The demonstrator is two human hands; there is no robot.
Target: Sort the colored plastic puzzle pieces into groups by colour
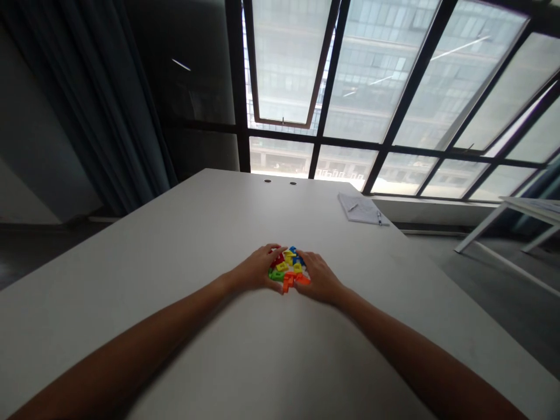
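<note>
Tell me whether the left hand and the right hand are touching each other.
Apart. The head view shows coloured pieces between the left hand and the right hand, with an orange piece separating their thumbs.

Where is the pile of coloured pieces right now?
In the head view, the pile lies on the white table, just below the picture's centre, between the left hand and the right hand.
</note>
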